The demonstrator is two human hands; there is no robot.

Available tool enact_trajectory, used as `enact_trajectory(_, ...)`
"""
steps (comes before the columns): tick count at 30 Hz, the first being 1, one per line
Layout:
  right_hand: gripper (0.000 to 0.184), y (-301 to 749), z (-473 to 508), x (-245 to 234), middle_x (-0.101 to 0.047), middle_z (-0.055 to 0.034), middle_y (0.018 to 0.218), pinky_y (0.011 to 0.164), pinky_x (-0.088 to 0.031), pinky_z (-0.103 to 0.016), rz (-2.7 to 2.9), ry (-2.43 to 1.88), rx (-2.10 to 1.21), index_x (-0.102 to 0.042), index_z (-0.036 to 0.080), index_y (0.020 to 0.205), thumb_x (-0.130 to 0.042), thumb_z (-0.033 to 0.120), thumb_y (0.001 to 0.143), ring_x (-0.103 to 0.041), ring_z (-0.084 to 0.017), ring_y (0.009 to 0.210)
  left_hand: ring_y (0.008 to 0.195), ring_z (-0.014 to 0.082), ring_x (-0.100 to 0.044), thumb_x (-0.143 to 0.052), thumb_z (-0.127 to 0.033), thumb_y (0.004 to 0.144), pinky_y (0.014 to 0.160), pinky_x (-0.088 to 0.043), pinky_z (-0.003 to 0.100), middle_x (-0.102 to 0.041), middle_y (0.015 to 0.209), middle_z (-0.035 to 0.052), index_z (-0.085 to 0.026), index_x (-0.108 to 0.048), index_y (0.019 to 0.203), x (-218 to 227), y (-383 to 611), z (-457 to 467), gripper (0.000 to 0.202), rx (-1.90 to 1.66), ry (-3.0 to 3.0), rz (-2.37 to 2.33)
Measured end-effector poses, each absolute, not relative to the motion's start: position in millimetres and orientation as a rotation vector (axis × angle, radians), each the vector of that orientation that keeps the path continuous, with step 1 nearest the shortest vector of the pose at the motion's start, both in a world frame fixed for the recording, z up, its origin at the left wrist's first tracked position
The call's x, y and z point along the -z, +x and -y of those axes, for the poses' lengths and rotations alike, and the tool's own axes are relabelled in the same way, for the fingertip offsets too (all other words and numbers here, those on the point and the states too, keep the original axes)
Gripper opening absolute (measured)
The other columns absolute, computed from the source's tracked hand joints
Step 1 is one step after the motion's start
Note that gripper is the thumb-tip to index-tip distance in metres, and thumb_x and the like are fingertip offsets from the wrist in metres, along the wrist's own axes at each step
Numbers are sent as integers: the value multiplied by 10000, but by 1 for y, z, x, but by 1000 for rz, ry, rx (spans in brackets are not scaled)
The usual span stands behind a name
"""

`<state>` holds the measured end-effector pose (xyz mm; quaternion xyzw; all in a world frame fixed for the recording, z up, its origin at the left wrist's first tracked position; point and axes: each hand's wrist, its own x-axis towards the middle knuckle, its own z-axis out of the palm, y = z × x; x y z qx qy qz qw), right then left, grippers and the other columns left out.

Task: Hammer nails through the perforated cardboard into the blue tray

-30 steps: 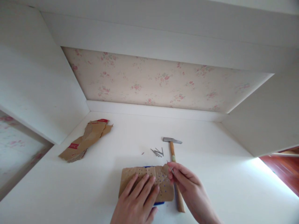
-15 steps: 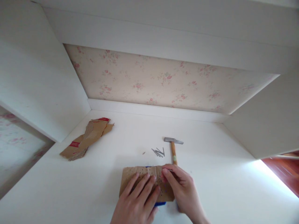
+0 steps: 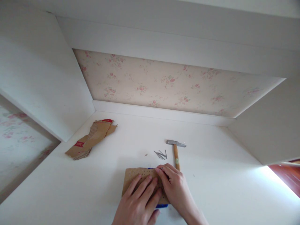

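Pinching at the far edge of the cardboard (image 3: 129, 178)
Resting the left hand (image 3: 138, 200) palm down on it, fingers slightly spread and open over the little holes, holding nothing. Bending the right hand (image 3: 173, 184) in from the side, knuckles up, thumb and finger pinched tight around a nail (image 3: 161, 169), mostly hidden, just a grey glint to go by. Got that pinch right at the cardboard's far edge, just beyond the left hand, with a blue thing (image 3: 162, 206) poking out underneath. Also on the white table (image 3: 211, 150): loose nails (image 3: 160, 154) a bit beyond the right hand, plus a hammer (image 3: 176, 153) with its handle partly covered by that hand.
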<state>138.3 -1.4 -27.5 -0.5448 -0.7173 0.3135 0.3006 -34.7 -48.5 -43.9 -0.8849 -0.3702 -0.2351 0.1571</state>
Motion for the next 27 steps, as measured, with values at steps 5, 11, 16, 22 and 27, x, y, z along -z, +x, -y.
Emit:
enact_trajectory(5,279,138,5,29,-667,7,828,746,-455,-294,1930,-1442,-826,-664,251,838,-450,285,1015,-610,-169,788,1159,198,-600,-464,-463,965,1199,-129,385,-722,1209,38,-207,-689,1139,47,-34,49,382,684,-2531,1063)
enact_trajectory(11,284,138,6,27,-667,13,823,754,-462,-287,1939,-1433,-832,-659,252,817,-455,279,1014,-618,-166,789,1179,194,-585,-523,-490,934,1203,-136,377,-691,1270,22,-238,-675,1167,57,-34,51,375,758,-2531,1103)
enact_trajectory(16,284,138,4,27,-669,12,807,739,-466,-282,1936,-1449,-816,-667,247,817,-463,282,1011,-622,-165,774,1186,195,-578,-562,-507,917,1210,-137,374,-693,1260,23,-229,-679,1159,61,-34,52,387,794,-2531,1108)
enact_trajectory(22,283,137,4,30,-679,-3,841,757,-468,-290,1998,-1455,-763,-661,249,831,-447,258,1015,-621,-180,799,1180,204,-589,-517,-436,933,1219,-152,394,-697,1238,44,-207,-688,1138,62,-35,47,351,839,-2495,1043)
enact_trajectory(27,271,134,4,28,-681,3,835,742,-473,-273,2025,-1458,-717,-663,257,825,-466,245,1010,-627,-174,786,1103,175,-664,-544,-322,930,1130,-394,302,-741,1152,29,-180,-644,1220,51,-43,43,338,874,-2602,1036)
